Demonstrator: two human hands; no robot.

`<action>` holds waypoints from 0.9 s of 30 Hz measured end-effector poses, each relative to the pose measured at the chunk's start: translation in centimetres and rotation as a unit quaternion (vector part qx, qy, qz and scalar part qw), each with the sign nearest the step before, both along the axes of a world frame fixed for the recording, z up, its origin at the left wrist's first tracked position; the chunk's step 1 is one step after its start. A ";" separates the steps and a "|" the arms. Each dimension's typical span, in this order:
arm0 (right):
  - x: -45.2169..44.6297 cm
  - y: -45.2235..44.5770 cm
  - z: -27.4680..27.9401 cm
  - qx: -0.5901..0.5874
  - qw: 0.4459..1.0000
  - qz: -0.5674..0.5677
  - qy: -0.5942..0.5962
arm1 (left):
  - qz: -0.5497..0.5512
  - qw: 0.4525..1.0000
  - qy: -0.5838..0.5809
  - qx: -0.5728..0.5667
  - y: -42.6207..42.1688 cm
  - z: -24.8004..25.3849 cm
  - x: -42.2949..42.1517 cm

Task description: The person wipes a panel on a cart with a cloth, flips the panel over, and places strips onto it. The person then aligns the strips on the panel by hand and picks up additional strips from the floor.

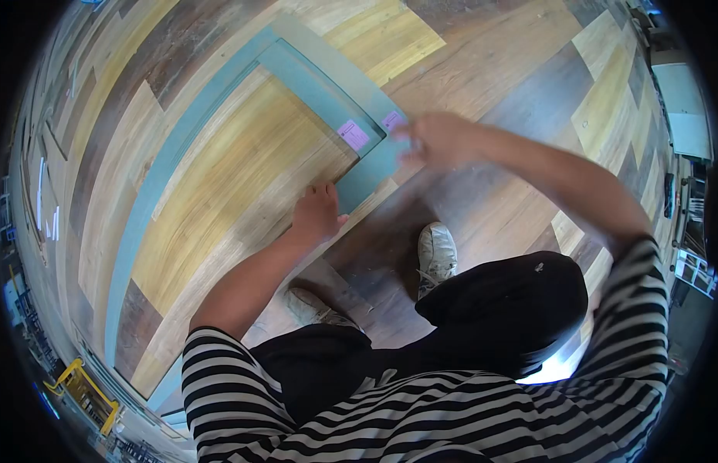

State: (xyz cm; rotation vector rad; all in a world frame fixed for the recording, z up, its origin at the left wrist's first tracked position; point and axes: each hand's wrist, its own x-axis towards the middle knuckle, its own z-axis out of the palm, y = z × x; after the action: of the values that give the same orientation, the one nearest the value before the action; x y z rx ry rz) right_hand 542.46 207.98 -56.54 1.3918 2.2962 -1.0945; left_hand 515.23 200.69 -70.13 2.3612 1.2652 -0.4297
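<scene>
A large blue-green rectangular frame [364, 179] lies flat on the wood-patterned floor, which shows through its opening. Two pink labels mark its corner on the right: one label [353, 134] on the inner strip, another label [392, 121] on the outer strip. My left hand [319, 211] is closed over the frame's near strip, with the fingers bent across its inner edge. Beside the outer label, at the right corner, is my right hand [444, 140]. Motion smears its fingers, so their hold and any contact with the frame are unclear.
My two shoes, a right shoe [437, 251] and a left shoe [313, 306], stand just below the frame's near side. A yellow metal structure [81, 393] is at the lower left. Pale box-like equipment [682, 108] lines the right edge.
</scene>
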 end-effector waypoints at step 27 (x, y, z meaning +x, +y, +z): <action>-0.3 8.2 -11.1 0.057 0.862 -0.469 0.186 | 0.129 0.986 -0.039 0.100 -0.1 3.3 -5.7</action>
State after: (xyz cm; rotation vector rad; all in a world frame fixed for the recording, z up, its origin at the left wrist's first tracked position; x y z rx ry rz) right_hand 542.19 216.20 -67.67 2.6868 1.8675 -1.5875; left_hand 509.52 200.59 -66.79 2.3028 1.6138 -0.1317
